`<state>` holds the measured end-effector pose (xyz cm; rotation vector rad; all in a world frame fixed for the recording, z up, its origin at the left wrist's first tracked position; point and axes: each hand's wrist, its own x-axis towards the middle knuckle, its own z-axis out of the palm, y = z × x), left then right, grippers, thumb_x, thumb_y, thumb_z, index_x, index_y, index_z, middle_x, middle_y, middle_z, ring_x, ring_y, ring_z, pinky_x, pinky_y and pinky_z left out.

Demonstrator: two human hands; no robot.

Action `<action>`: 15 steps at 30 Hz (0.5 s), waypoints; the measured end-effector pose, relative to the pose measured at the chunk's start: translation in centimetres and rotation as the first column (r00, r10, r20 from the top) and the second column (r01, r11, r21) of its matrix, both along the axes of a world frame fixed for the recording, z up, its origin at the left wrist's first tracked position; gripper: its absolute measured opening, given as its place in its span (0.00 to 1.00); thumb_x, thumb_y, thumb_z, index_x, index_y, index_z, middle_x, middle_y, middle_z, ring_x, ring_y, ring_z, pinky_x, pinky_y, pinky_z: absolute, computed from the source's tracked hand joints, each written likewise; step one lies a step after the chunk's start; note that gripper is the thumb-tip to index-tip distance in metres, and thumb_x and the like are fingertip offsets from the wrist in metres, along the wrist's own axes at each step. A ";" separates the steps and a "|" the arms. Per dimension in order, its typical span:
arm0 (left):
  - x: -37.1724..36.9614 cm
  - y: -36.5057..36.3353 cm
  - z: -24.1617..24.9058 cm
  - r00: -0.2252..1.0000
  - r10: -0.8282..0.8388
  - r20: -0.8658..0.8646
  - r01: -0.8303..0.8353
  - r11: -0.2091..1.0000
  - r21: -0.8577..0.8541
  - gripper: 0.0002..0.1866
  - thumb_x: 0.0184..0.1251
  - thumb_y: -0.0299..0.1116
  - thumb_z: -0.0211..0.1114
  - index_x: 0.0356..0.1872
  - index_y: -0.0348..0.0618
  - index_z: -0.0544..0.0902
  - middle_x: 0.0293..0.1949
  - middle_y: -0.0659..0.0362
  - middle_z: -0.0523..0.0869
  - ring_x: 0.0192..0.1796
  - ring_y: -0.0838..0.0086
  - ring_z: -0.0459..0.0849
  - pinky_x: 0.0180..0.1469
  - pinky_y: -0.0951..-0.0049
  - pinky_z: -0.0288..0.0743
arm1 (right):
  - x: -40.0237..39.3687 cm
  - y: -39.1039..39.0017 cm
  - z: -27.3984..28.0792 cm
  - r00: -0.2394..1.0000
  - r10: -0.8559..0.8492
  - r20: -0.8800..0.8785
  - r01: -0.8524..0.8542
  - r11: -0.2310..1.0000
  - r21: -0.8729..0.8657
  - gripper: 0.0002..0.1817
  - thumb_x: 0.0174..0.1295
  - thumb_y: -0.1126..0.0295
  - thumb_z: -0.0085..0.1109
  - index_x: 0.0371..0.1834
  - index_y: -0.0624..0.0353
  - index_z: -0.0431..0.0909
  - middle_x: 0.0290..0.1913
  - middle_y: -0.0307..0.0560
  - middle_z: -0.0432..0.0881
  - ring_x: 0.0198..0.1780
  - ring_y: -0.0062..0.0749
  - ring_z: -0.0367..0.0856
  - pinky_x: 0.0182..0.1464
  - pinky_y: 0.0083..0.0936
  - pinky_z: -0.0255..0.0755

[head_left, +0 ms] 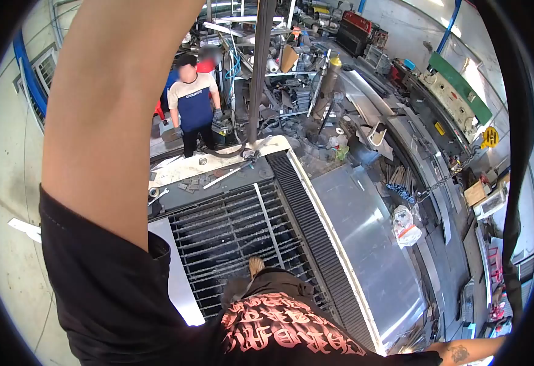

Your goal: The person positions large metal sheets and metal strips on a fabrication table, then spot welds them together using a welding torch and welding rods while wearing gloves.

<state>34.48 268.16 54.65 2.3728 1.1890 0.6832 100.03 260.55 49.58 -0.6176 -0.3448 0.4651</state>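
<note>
One of my arms (114,116), bare below a black sleeve, rises large across the left of the view. Its hand is beyond the top edge. My other forearm (474,350), with a tattoo, reaches out at the bottom right, and the hand there is cut off. What either hand holds or touches is hidden. Below my black shirt with pink lettering (285,323), one foot (255,265) is on a slatted metal bed (230,222). A dark vertical strap or post (261,79) stands beyond the bed's far edge.
A person (195,110) in a navy and beige shirt and gloves stands past the bed's white frame (334,244). A wrench (158,194) lies at the frame's left. Metal sheets (364,226) are on the right, with a chain, a yellow hook (490,138) and a green-topped machine (459,88) farther back.
</note>
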 end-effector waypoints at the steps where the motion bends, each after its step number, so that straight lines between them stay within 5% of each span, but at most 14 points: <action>1: -0.3 3.3 0.1 1.000 0.005 0.000 -0.005 1.000 -0.012 0.15 0.64 0.33 0.59 0.48 0.41 0.85 0.46 0.47 0.88 0.50 0.56 0.87 0.54 0.59 0.78 | -0.1 3.1 0.2 1.000 -0.003 -0.001 0.003 1.000 -0.008 0.18 0.71 0.54 0.55 0.47 0.59 0.78 0.33 0.43 0.70 0.34 0.32 0.68 0.44 0.36 0.64; 15: -5.8 47.6 -4.2 0.998 -0.055 0.034 0.058 0.993 -0.100 0.17 0.64 0.31 0.58 0.52 0.39 0.83 0.50 0.47 0.86 0.54 0.57 0.85 0.59 0.61 0.76 | -3.1 38.4 -1.2 0.976 -0.215 0.037 0.216 0.976 -0.028 0.19 0.69 0.53 0.58 0.47 0.61 0.79 0.37 0.47 0.74 0.39 0.37 0.72 0.50 0.41 0.65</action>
